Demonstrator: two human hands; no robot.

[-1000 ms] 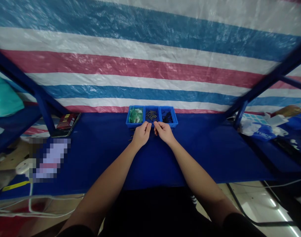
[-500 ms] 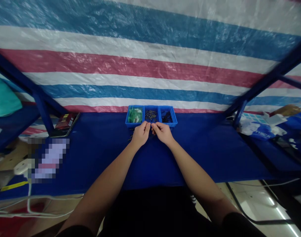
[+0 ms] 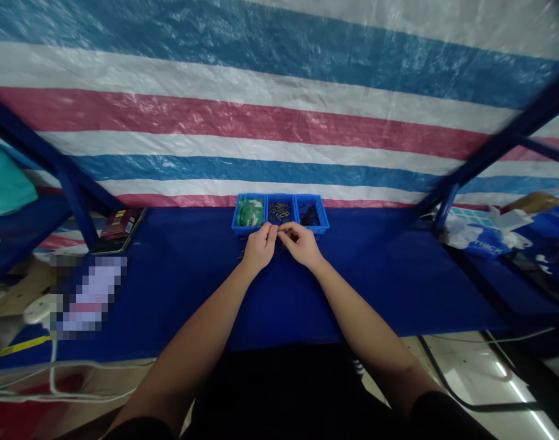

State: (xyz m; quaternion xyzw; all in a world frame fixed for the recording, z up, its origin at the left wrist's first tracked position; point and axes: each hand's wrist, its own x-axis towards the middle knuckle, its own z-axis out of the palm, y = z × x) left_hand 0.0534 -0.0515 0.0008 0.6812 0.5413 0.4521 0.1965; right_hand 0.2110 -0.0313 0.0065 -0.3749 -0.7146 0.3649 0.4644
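Two hands meet in front of the middle bin (image 3: pixel 280 212). My left hand (image 3: pixel 260 247) and right hand (image 3: pixel 300 244) have their fingertips pinched together, almost touching each other, just on my side of that bin's near rim. Something tiny sits between the tips, but it is too small for me to say what it is, or which hand really has it.

As I judge it, doing this well means keeping both wrists low over the mat (image 3: pixel 389 275), so anything that slips lands close by and not over the edge. I should hold the piece with the tips only, light and square, and turn one hand against the other instead of pushing hard. Small parts roll, so I want to work near the bin, not out over the open cloth.

Counting outward from the middle bin: three blue bins stand in a row, touching side by side. The middle one holds a heap of small dark pins, too many and too fine to count. The bin to its left (image 3: pixel 249 213) holds green pieces, the bin to its right (image 3: pixel 311 215) dark ones. A few loose pins (image 3: pixel 241 250) lie on the mat just left of my left hand; I cannot count them surely. Far left of the bins lies one dark flat box (image 3: pixel 118 226). Behind them hangs one striped tarp (image 3: pixel 279 122).
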